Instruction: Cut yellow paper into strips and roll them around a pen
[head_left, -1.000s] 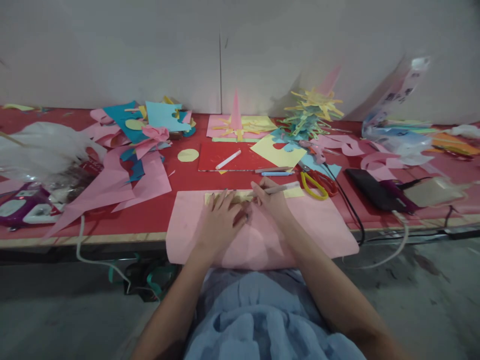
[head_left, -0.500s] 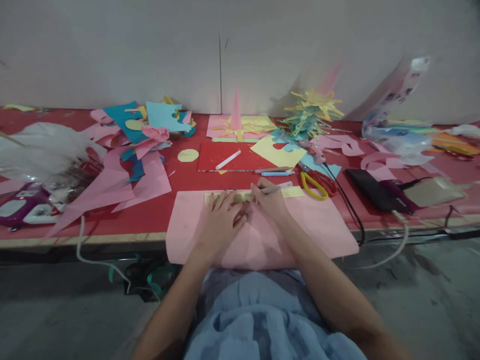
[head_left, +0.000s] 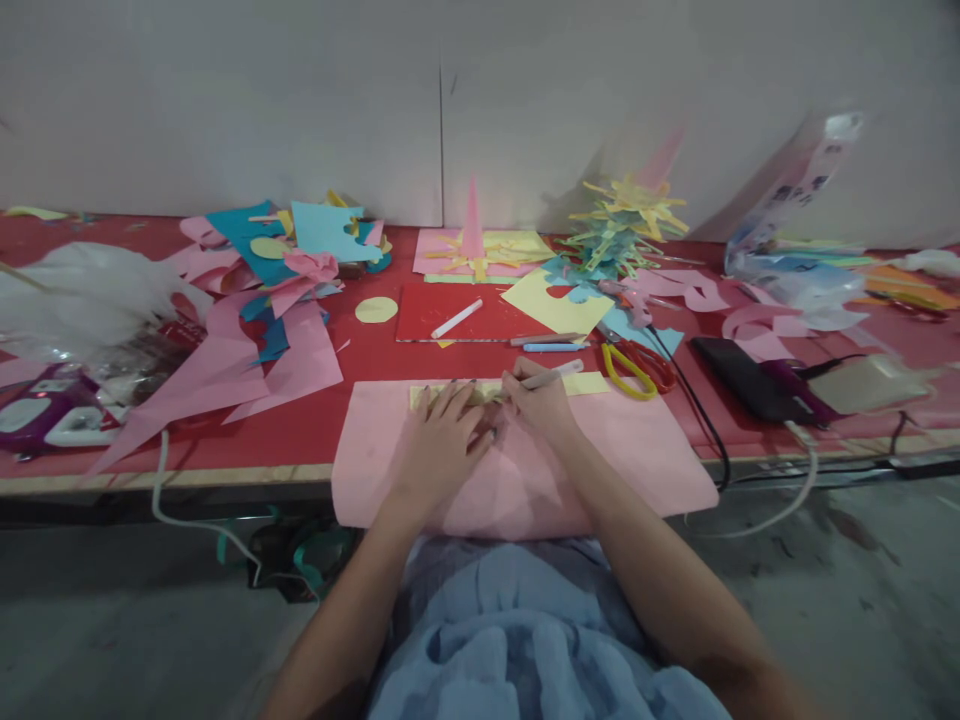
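A large pink sheet (head_left: 645,450) lies at the table's front edge and hangs a little over it. Along its top edge rests a narrow pale yellow strip (head_left: 589,384). My left hand (head_left: 450,430) is spread with its fingers apart, its fingertips pressing on the strip's left part. My right hand (head_left: 540,400) is closed around a light-coloured pen (head_left: 559,373), the pen's tip hidden by the fingers near the middle of the strip.
Yellow-and-red scissors (head_left: 630,372), a blue pen (head_left: 553,348) and a white pen (head_left: 457,318) lie beyond the sheet. Pink scraps (head_left: 307,350) are at left. A black phone (head_left: 739,378) and a fringed paper piece (head_left: 615,225) stand out at right.
The pen in my right hand has tilted slightly, its back end a little lower and nearer the hand. My left hand stays in place.
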